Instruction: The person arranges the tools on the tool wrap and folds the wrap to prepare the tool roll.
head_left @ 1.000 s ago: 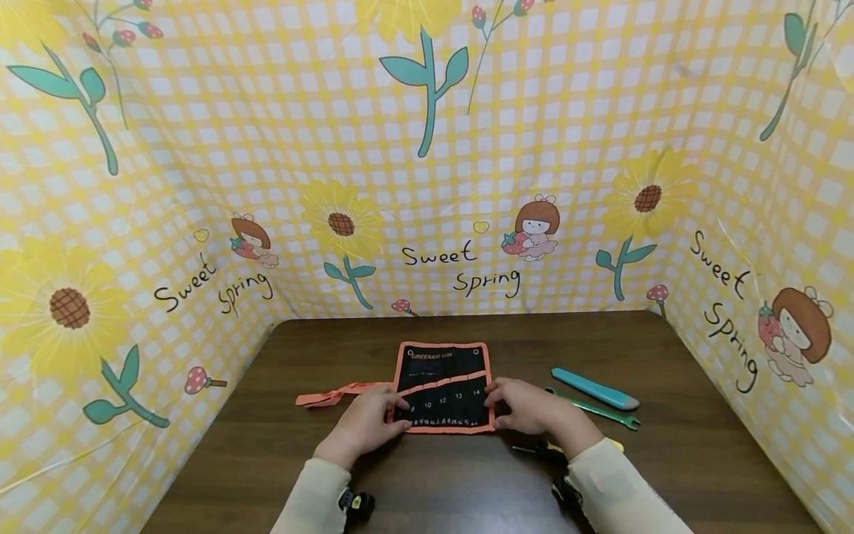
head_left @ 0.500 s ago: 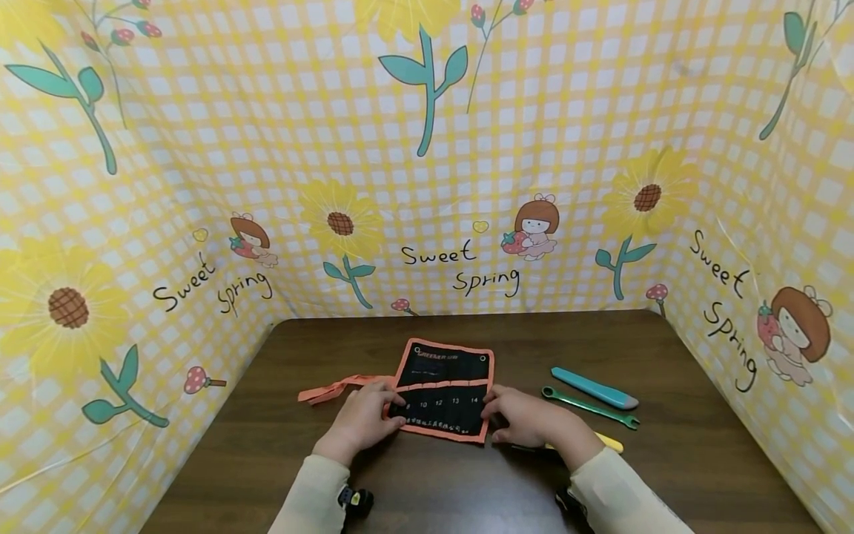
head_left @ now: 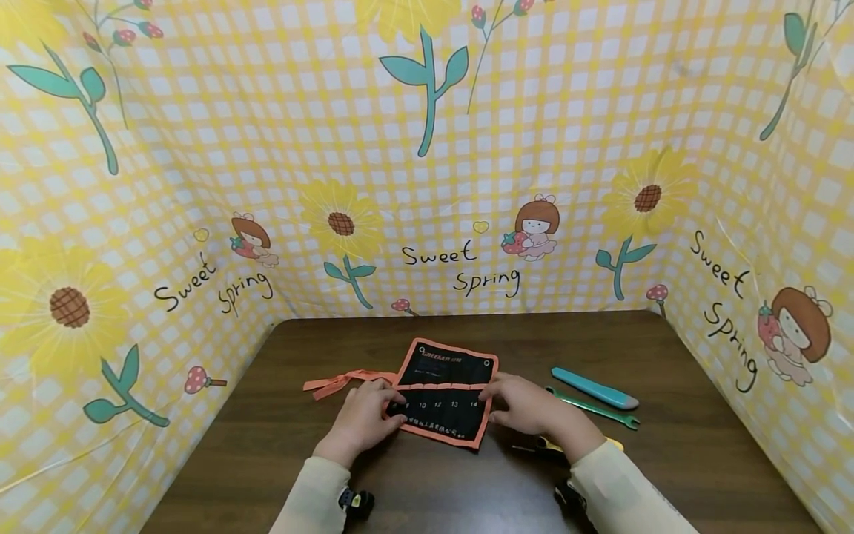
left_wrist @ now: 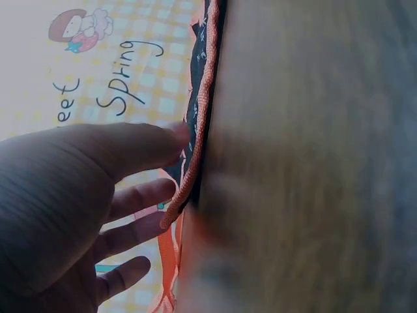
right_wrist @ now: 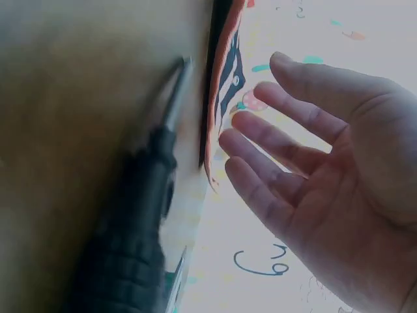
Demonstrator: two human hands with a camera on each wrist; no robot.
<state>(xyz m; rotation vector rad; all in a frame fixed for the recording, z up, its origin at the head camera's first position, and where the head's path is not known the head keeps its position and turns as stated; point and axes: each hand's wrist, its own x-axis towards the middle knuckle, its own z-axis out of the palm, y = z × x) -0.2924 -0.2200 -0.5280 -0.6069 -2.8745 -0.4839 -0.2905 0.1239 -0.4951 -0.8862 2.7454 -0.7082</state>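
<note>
A black fabric tool pouch [head_left: 445, 406] with orange edging lies slightly turned on the table, its pockets numbered up to 14. My left hand [head_left: 360, 417] rests at its left edge, thumb and forefinger tips on the cloth. In the left wrist view the thumb [left_wrist: 150, 143] touches the pouch near its orange-bound edge, the other fingers loosely spread. My right hand [head_left: 523, 404] is at the right edge, fingertips overlapping the border in the head view. Seen from the right wrist, its fingers [right_wrist: 267, 140] are relaxed and hold nothing. An orange strap [head_left: 343, 380] trails left from the pouch.
Right of the pouch lie a light-blue tool [head_left: 592, 387] with a grey end and a green wrench [head_left: 603, 414]. A screwdriver [right_wrist: 130, 241] with a black grip lies under the right forearm, partly hidden. Yellow checked cloth [head_left: 427, 289] walls the table's back and sides.
The pouch has turned clockwise, its top shifting right and its lower right corner moving toward me. The strap has drawn slightly right. Both hands have stayed nearly in place.
</note>
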